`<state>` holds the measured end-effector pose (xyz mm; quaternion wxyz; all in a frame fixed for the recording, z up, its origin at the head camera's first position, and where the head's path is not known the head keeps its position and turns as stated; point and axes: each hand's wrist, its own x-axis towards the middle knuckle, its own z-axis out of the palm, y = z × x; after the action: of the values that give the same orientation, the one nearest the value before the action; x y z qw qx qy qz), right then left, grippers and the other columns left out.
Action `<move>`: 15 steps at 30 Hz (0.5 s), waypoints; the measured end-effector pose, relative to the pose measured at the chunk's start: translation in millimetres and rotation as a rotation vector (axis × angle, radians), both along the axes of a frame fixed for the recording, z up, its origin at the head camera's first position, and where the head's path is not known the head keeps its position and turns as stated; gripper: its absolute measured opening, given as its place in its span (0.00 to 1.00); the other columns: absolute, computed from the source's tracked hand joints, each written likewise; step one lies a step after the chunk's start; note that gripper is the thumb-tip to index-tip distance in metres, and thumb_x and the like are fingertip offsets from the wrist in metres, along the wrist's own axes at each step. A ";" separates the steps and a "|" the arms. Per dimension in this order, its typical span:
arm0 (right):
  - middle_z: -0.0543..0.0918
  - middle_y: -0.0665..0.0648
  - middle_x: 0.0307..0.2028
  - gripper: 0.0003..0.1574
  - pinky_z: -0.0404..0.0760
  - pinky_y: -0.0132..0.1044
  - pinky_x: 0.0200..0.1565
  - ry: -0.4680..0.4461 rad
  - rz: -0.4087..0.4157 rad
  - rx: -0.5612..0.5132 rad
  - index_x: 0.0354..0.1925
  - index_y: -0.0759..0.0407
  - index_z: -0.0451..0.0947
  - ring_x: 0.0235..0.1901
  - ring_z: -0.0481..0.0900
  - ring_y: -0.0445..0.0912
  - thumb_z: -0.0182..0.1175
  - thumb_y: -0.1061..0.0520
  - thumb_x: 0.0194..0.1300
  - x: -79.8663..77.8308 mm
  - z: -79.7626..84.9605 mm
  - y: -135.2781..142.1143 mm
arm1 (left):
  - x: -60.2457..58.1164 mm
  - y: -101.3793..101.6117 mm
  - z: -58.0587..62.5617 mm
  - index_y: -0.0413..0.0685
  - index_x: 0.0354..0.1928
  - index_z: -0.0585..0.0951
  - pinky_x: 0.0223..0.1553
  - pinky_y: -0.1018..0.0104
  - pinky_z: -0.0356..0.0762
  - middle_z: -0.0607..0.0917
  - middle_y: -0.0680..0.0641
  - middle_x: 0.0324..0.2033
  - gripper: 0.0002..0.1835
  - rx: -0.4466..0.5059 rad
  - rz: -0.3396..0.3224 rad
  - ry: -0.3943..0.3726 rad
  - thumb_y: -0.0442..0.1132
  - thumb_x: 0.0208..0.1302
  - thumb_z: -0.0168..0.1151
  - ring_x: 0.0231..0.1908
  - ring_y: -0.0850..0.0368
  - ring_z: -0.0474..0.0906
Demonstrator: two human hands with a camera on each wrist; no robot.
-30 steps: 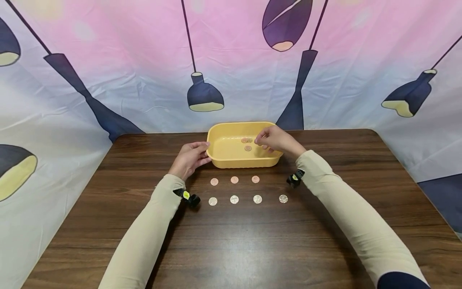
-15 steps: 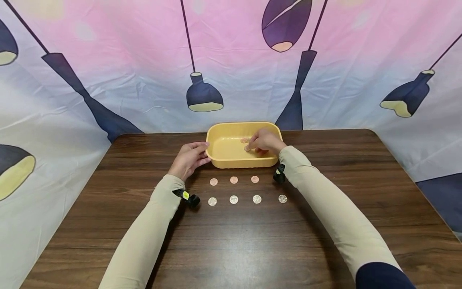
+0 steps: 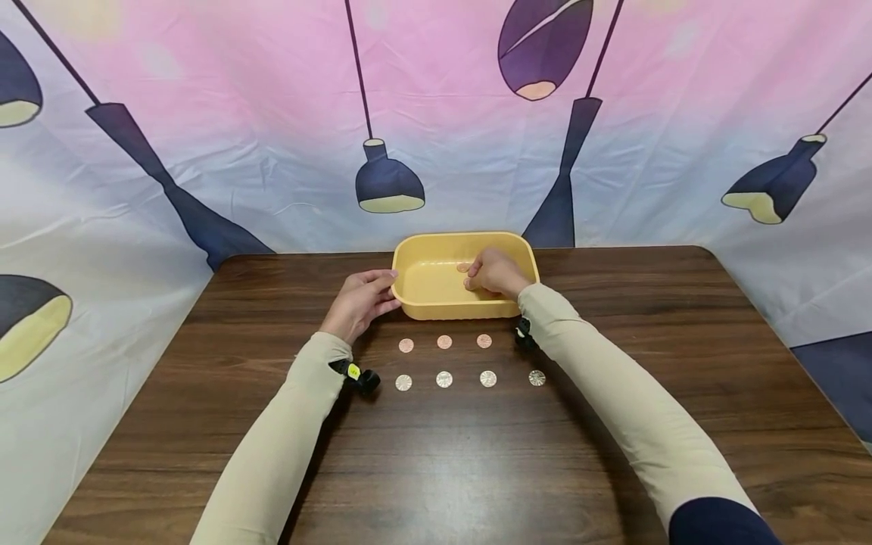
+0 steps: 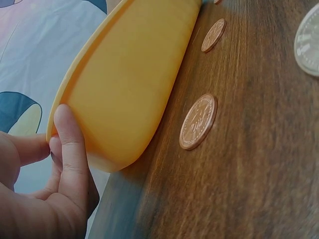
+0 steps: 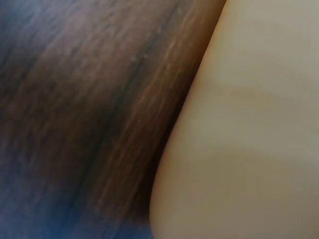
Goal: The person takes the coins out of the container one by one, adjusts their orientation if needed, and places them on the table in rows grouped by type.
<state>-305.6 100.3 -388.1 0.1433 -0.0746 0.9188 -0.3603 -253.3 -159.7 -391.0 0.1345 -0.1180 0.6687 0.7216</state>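
Observation:
A yellow plastic tray stands at the back of the table. My left hand pinches its left rim, thumb on one side and fingers on the other, as the left wrist view of the tray wall shows. Inside the tray is my right hand, fingers bent down at the floor where a coin lay; I cannot tell whether they pinch it. Just beyond those fingertips, a copper coin lies partly covered. The right wrist view holds only the tray's outer wall and blurred table.
In front of the tray, three copper coins lie in a row, the middle copper coin among them. Nearer is a row of several silver coins, including a silver coin. A printed curtain hangs behind the brown wooden table.
My right hand has gone lower and further left into the tray, to where a coin lay, covering another beside it. The left hand keeps its grip on the rim.

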 end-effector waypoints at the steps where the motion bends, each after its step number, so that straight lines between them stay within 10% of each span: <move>1: 0.87 0.63 0.58 0.09 0.69 0.34 0.30 0.005 0.007 0.016 0.36 0.65 0.83 0.25 0.69 0.44 0.74 0.61 0.66 0.3 0.1 0.3 | 0.1 0.3 -0.2 0.33 0.69 0.74 0.35 0.74 0.85 0.79 0.47 0.37 0.23 0.000 -0.001 0.000 0.40 0.81 0.59 0.31 0.64 0.80; 15: 0.83 0.59 0.42 0.11 0.69 0.36 0.35 0.069 0.056 0.106 0.34 0.61 0.81 0.29 0.68 0.46 0.74 0.58 0.66 2.9 2.0 1.6 | -1.6 1.0 -1.6 0.34 0.68 0.74 0.36 0.74 0.85 0.79 0.48 0.37 0.22 0.000 0.002 0.004 0.40 0.81 0.59 0.31 0.64 0.80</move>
<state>-302.6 101.9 -386.2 0.1254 -0.1049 0.9385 -0.3041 -254.9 -158.7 -392.6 0.1324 -0.1174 0.6688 0.7221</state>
